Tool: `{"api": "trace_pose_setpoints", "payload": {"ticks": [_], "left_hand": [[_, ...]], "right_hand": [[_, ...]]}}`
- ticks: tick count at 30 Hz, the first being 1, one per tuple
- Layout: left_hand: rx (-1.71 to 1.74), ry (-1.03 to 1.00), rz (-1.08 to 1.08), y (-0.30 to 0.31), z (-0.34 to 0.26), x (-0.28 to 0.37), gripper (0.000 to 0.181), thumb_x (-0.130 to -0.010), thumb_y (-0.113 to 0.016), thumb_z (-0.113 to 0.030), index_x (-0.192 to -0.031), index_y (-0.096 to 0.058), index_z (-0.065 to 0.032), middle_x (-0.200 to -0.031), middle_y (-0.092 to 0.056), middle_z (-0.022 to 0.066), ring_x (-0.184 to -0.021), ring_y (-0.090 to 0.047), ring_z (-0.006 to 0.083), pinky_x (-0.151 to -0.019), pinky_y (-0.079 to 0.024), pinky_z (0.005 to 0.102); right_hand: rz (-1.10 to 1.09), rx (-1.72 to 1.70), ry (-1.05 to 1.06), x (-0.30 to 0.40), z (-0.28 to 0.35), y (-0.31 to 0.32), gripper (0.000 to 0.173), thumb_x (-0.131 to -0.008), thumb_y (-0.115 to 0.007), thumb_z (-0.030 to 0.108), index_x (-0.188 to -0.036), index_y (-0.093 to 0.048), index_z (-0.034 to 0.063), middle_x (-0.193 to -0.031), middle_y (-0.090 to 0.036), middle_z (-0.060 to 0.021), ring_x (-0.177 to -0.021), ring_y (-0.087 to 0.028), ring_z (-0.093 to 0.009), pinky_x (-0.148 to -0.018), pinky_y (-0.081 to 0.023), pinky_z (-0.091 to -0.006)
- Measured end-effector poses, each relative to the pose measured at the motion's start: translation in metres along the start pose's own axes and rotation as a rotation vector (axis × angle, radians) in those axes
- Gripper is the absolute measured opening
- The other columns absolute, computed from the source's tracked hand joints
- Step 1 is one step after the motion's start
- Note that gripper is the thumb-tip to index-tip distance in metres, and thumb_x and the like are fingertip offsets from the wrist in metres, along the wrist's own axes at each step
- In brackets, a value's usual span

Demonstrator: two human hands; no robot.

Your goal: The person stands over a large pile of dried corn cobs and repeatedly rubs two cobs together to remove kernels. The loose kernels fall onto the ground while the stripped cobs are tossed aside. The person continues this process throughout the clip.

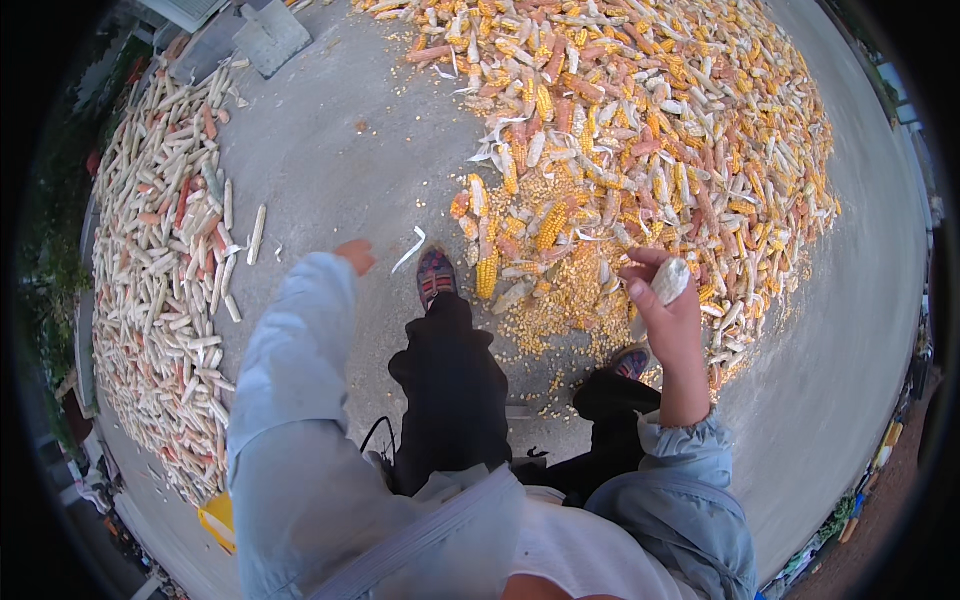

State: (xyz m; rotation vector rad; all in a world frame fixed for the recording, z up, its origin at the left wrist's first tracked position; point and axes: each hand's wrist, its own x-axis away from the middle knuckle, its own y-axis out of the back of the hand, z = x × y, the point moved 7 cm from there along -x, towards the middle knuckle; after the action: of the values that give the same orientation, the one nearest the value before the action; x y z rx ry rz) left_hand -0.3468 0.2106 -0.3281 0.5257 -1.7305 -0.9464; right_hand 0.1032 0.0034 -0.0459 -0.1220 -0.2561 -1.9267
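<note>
In my right hand (pixel 679 319) is a pale, stripped corn cob (pixel 670 281), gripped between thumb and fingers with its end facing up at me. Below that hand lie loose yellow kernels (pixel 574 311) at the near edge of a heap of corn ears (pixel 637 112), many of them partly shelled. My left hand (pixel 356 257) is stretched out to the left over the concrete, mostly behind its sleeve. Its fingers are blurred, and I see nothing held in it. A pile of bare cobs (pixel 169 277) lies beyond it on the left.
A single cob (pixel 256 234) and a strip of dry husk (pixel 409 249) lie on the concrete floor (pixel 322 150). At the upper left is a flat grey slab (pixel 271 37). A yellow object (pixel 217 523) sits at the lower left. My shoe (pixel 436 274) stands beside the kernels.
</note>
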Motion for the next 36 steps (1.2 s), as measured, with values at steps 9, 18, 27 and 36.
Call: {"api": "trace_pose_setpoints", "payload": {"ticks": [9, 18, 27, 36], "left_hand": [[0.302, -0.179, -0.335, 0.049, -0.285, -0.184, 0.032, -0.079, -0.056, -0.024, -0.106, -0.055, -0.0050, -0.107, -0.055, 0.0152, -0.101, -0.052, 0.0333, -0.086, -0.043, 0.0459], [0.051, 0.039, -0.649, 0.053, -0.311, -0.227, 0.021, -0.083, -0.048, -0.019, -0.098, -0.055, -0.0063, -0.098, -0.056, 0.0115, -0.092, -0.055, 0.0286, -0.076, -0.043, 0.0429], [1.872, -0.219, 0.576, 0.099, -0.333, -0.082, 0.033, -0.081, -0.043, -0.015, -0.112, -0.049, -0.0024, -0.095, -0.060, 0.0107, -0.078, -0.060, 0.0196, -0.062, -0.048, 0.0335], [1.228, -0.489, 0.448, 0.185, -0.402, 0.150, 0.033, -0.087, -0.045, -0.021, -0.116, -0.049, -0.0035, -0.087, -0.057, 0.0067, -0.073, -0.055, 0.0143, -0.064, -0.044, 0.0258]], "right_hand": [[0.031, 0.403, -0.095, 0.003, -0.029, 0.013, 0.045, -0.069, -0.078, 0.011, -0.106, -0.055, 0.0027, -0.096, -0.061, -0.0090, -0.089, -0.061, -0.018, -0.077, -0.049, -0.0296], [0.060, 0.394, -0.223, -0.008, -0.059, 0.010, 0.045, -0.067, -0.079, 0.012, -0.105, -0.056, 0.0035, -0.091, -0.062, -0.0081, -0.085, -0.061, -0.018, -0.076, -0.049, -0.0289], [-0.083, -0.209, -0.179, -0.002, -0.029, 0.032, 0.042, -0.079, -0.069, 0.013, -0.114, -0.050, -0.0017, -0.107, -0.060, -0.0111, -0.099, -0.059, -0.021, -0.086, -0.047, -0.0329], [-0.007, -0.809, 0.001, 0.003, 0.017, 0.008, 0.057, -0.087, -0.059, 0.026, -0.131, -0.037, -0.0029, -0.119, -0.053, -0.0149, -0.109, -0.051, -0.021, -0.091, -0.041, -0.0355]]}}
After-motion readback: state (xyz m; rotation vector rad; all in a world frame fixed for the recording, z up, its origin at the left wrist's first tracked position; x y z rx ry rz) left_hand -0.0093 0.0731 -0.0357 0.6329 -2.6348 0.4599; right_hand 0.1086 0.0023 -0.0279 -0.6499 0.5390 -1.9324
